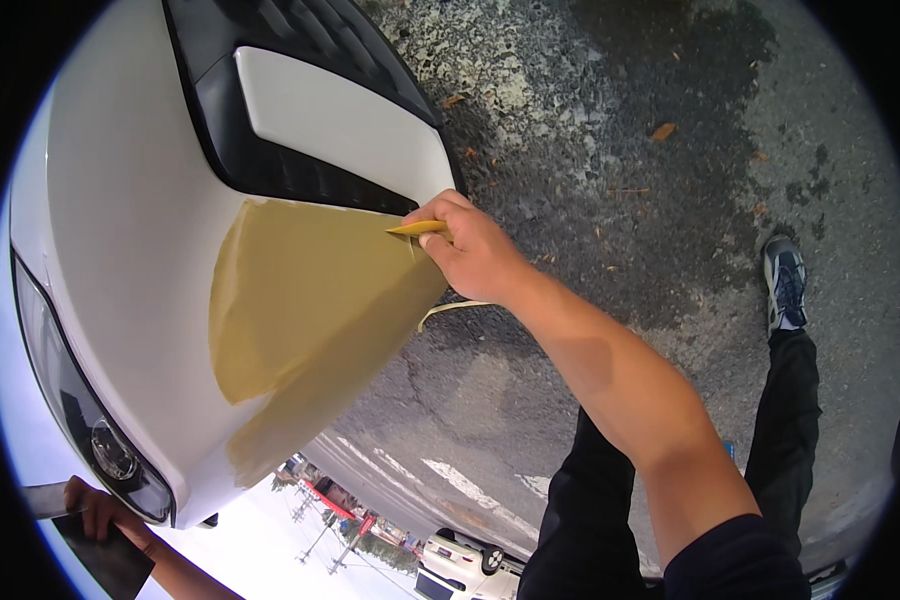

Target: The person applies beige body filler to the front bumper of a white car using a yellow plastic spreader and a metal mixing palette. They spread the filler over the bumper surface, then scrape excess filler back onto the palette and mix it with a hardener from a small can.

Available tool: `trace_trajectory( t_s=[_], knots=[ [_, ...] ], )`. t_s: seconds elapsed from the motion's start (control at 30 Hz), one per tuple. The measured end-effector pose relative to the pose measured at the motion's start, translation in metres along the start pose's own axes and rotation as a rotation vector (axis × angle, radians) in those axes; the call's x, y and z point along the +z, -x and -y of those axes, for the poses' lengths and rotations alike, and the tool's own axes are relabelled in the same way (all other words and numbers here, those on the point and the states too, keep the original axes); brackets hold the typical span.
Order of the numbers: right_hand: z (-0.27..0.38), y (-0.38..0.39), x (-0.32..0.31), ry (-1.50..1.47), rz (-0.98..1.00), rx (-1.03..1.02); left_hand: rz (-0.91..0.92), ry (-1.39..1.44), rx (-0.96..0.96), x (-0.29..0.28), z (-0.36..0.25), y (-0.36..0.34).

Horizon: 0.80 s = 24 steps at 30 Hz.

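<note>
A wide patch of mustard-yellow body filler covers the corner of a white car bumper. My right hand pinches a thin yellow spreader, its tip against the filler's edge close to the black trim. A pale narrow strip sticks out below that hand. At the lower left, my left hand is closed round a dark flat plate. A grey flat piece shows beside its fingers; whether it belongs to the plate I cannot tell.
The car's headlight lies just above my left hand. Rough asphalt with scattered dry leaves stretches to the right, where my shoe stands. Another white vehicle is at the bottom, beyond painted road lines.
</note>
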State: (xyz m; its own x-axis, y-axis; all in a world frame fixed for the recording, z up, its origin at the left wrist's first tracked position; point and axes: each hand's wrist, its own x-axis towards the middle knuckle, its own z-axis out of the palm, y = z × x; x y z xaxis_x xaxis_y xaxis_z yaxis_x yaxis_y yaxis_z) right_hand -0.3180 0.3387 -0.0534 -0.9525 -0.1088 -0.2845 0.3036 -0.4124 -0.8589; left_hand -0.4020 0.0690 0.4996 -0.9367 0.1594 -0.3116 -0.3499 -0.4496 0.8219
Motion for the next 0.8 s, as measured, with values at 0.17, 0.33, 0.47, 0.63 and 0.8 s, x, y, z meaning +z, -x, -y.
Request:
trace_trajectory(
  t_s=[0.17, 0.33, 0.47, 0.63, 0.8],
  knots=[
    [-0.010, 0.020, 0.006, 0.004, -0.042, -0.234, -0.028, -0.029, -0.005, -0.002, -0.008, 0.001],
    [-0.014, 0.034, 0.009, -0.030, -0.048, -0.318, 0.055, 0.081, -0.045, -0.003, -0.001, -0.002],
    [-0.022, 0.040, 0.006, -0.016, -0.031, -0.368, 0.003, -0.031, -0.012, 0.004, 0.005, -0.002],
    [-0.028, 0.066, -0.009, -0.125, -0.093, -0.009, -0.015, -0.136, 0.001, 0.005, -0.006, 0.000],
    [0.001, 0.105, -0.062, -0.992, -0.557, 0.326, -0.004, -0.164, 0.166, -0.006, -0.001, 0.006]
  ],
)
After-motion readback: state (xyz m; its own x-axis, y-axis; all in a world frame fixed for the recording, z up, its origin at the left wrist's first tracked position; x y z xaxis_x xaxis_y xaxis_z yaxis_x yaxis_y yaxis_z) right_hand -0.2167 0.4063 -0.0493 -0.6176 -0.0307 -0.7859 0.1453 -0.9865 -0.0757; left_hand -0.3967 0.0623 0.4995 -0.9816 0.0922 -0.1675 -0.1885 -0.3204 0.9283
